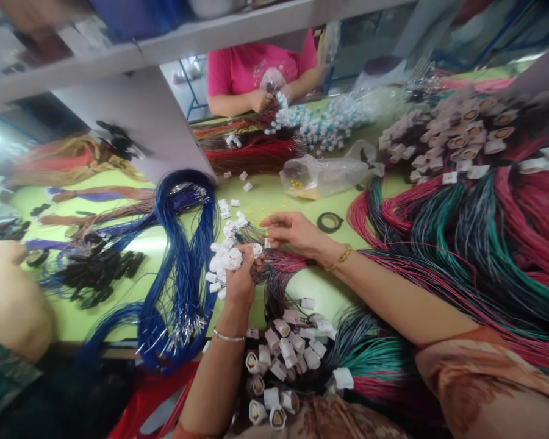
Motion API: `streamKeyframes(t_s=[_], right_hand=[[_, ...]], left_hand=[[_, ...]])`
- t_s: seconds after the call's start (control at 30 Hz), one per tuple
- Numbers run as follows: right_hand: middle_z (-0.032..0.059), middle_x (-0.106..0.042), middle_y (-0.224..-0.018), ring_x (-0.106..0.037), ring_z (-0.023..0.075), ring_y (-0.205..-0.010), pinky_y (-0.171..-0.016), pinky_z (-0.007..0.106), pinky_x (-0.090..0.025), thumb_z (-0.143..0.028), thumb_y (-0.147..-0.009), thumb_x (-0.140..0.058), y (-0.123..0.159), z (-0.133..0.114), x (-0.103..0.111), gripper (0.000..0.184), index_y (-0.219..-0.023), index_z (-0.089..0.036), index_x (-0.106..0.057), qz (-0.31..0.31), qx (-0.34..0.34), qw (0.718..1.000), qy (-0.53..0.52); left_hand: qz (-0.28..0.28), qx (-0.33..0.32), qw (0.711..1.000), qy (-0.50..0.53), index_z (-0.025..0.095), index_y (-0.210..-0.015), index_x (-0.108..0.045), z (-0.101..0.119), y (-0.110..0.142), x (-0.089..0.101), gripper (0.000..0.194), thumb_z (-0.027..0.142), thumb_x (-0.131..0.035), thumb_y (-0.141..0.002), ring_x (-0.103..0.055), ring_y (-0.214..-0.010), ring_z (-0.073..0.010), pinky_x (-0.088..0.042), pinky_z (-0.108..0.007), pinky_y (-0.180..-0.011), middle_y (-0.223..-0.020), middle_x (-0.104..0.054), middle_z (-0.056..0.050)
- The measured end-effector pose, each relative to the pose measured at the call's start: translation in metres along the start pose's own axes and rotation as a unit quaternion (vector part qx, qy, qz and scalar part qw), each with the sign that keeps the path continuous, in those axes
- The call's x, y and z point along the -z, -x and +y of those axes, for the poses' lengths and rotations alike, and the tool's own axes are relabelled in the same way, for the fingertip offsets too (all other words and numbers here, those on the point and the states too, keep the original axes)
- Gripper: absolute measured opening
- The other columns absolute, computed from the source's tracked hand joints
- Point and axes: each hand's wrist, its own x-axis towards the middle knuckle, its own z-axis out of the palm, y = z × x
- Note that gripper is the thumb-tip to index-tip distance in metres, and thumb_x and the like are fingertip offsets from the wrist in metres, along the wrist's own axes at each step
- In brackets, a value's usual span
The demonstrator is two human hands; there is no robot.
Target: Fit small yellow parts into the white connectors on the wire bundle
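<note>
My left hand [241, 277] is closed around a white plug connector [257, 250] with thin wires behind it. White connector housings [229, 256] lie clustered just beyond and left of that hand. Close by on the right, my right hand [297, 235] has its thumb and fingers drawn together; what sits in the pinch is too small to make out. A bundle of red, black and green wires [283, 262] runs under the right hand. Small yellow pieces [265, 213] are scattered on the green tabletop [311, 289] past the fingertips.
Blue wire bundles [176, 238] and black connectors [96, 271] lie left. A black tape roll [330, 222] and a plastic bag [320, 174] sit ahead. Finished-looking white plugs [288, 347] pile near my lap; thick wire bundles [476, 225] fill the right. A person in pink [260, 73] works opposite.
</note>
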Motion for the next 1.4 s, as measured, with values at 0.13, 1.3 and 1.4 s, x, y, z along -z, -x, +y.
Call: streamKeyframes(t_s=[0.13, 1.3, 1.4], right_hand=[[-0.0001, -0.068, -0.07, -0.069, 0.0105, -0.064, -0.064, 0.022, -0.062, 0.002, -0.075, -0.072, -0.014, -0.007, 0.027, 0.019, -0.083, -0.014, -0.068, 0.071, -0.049, 0.996, -0.032], [0.0036, -0.067, -0.086, -0.062, 0.0165, -0.078, -0.072, 0.029, -0.048, -0.018, -0.088, -0.05, 0.026, 0.004, -0.028, 0.01, -0.096, -0.021, -0.054, 0.009, 0.324, 0.842, 0.431], [0.0073, -0.072, -0.097, -0.066, 0.0194, -0.087, -0.079, 0.033, -0.051, -0.018, -0.092, -0.049, 0.029, 0.013, -0.034, 0.021, -0.11, -0.02, -0.059, 0.028, 0.339, 0.819, 0.462]], left_hand=[[0.016, 0.005, 1.0, 0.001, 0.014, -0.076, -0.071, 0.005, 0.002, -0.004, 0.049, 0.053, -0.093, -0.056, -0.054, -0.048, -0.0068, -0.043, -0.018, -0.048, -0.059, -0.067, 0.0], [-0.041, -0.012, 0.997, 0.06, 0.014, -0.076, -0.071, -0.002, 0.001, 0.001, 0.037, 0.045, -0.09, -0.069, -0.052, -0.051, -0.007, -0.042, -0.018, -0.051, -0.057, -0.059, 0.003], [-0.001, -0.015, 0.996, 0.088, 0.014, -0.072, -0.069, -0.006, -0.002, 0.001, 0.037, 0.042, -0.093, -0.064, -0.054, -0.05, -0.007, -0.044, -0.019, -0.051, -0.057, -0.06, 0.002]])
